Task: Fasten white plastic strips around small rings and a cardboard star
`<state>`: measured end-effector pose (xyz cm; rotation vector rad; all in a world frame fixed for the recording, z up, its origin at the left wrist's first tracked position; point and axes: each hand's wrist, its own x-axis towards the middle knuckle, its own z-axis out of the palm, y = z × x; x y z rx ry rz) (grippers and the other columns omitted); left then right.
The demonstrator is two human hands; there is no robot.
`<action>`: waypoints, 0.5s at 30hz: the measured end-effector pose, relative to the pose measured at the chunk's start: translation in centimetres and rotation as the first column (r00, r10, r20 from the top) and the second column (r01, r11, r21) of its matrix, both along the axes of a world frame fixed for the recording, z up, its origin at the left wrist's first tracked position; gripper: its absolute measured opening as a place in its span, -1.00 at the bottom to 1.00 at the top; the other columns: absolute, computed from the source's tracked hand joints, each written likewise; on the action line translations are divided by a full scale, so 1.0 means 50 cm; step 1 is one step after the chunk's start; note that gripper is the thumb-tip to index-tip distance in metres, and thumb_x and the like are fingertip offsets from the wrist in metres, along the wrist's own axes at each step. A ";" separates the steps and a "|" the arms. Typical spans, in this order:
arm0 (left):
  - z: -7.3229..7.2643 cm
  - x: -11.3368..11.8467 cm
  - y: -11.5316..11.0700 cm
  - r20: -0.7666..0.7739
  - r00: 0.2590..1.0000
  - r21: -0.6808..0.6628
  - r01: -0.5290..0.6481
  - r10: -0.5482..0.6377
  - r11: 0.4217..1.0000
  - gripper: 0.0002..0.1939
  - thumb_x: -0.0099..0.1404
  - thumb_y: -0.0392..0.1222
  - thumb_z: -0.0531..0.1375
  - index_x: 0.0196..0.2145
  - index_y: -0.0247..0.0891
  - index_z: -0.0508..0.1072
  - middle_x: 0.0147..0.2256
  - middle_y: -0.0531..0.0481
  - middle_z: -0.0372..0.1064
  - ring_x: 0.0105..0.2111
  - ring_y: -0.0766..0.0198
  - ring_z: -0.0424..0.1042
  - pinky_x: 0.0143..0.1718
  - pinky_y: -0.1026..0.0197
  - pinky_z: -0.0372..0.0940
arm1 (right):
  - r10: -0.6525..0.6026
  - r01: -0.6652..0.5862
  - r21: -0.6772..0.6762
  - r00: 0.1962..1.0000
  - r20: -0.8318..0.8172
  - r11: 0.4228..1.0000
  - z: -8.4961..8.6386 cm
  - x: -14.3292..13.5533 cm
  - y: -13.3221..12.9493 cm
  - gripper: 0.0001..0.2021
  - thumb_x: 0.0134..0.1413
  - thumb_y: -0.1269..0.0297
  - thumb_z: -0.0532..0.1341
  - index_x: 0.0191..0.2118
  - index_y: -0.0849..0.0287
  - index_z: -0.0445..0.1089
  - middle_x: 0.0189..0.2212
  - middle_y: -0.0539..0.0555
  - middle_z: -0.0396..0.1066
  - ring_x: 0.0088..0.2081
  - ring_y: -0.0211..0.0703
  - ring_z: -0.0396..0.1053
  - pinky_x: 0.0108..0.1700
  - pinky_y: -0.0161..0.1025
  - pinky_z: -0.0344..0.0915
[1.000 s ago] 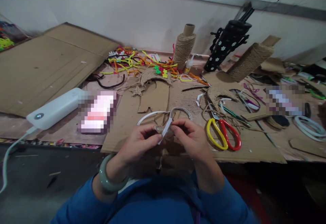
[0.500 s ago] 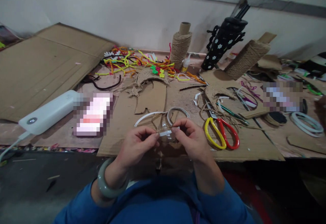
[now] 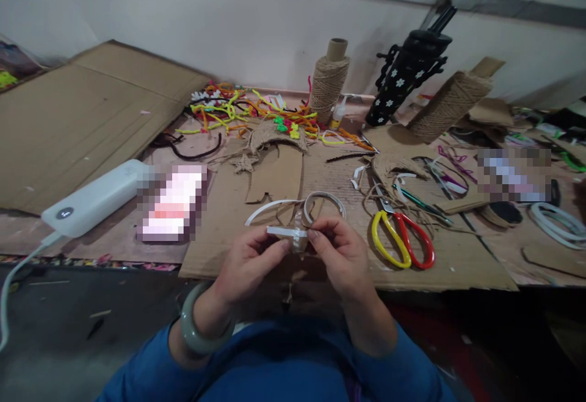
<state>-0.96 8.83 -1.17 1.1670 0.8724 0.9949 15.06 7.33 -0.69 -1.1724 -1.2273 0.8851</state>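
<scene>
In front of me, my left hand (image 3: pixel 249 262) and my right hand (image 3: pixel 343 258) pinch opposite ends of a small white-edged piece (image 3: pixel 281 231). Clear, shiny tape (image 3: pixel 299 240) lies across it near the right fingertips; fingers hide part of the piece. Just beyond the hands is a coil of white strip (image 3: pixel 344 208), with a loose white length (image 3: pixel 260 208) running left. To the right lie scissors (image 3: pixel 394 238) with one yellow and one red handle. A twine-wrapped crescent (image 3: pixel 279 136) with small coloured flowers and a twine-wrapped star (image 3: pixel 244 164) lie farther back.
Cardboard (image 3: pixel 220 237) covers the table before me. A phone (image 3: pixel 171 204) and a white power bank (image 3: pixel 98 197) are at left. Twine spools (image 3: pixel 328 88), a black flowered holder (image 3: pixel 403 78) and tangled pipe cleaners (image 3: pixel 229 109) stand or lie behind. Another twine crescent (image 3: pixel 397 166) is at right.
The small piece has been turned and raised slightly, so its white edge now faces up between both hands. Both hands still pinch it; the view has shifted slightly.
</scene>
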 end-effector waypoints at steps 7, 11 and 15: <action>-0.003 0.003 0.006 -0.021 0.999 -0.007 -0.049 0.049 0.999 -0.87 0.18 -0.18 0.23 -0.42 -0.29 0.52 -0.51 0.02 0.41 -0.48 0.32 0.33 -0.44 0.31 0.25 | -0.218 -0.010 0.391 0.816 0.535 0.920 0.027 0.015 -0.001 -0.91 0.16 0.41 0.17 -0.34 0.10 0.38 -0.40 0.04 0.45 -0.30 -0.14 0.40 -0.25 -0.17 0.37; 0.013 0.008 0.007 -0.114 0.992 0.060 -0.053 0.059 0.997 -0.90 0.16 -0.23 0.21 -0.48 -0.29 0.48 -0.55 0.07 0.35 -0.52 0.35 0.27 -0.48 0.33 0.19 | -0.157 -0.180 0.373 0.682 0.714 0.910 0.051 0.016 0.007 -0.90 0.18 0.39 0.17 -0.35 0.13 0.40 -0.44 0.05 0.45 -0.33 -0.14 0.37 -0.25 -0.19 0.33; 0.028 0.012 0.004 -0.199 0.978 0.080 -0.041 0.057 0.996 -0.92 0.11 -0.26 0.20 -0.51 -0.30 0.45 -0.58 0.09 0.30 -0.55 0.37 0.22 -0.52 0.34 0.13 | -0.092 -0.248 0.289 0.590 0.802 0.925 0.057 0.022 0.013 -0.87 0.21 0.32 0.17 -0.35 0.19 0.42 -0.42 0.08 0.47 -0.32 -0.13 0.37 -0.28 -0.21 0.29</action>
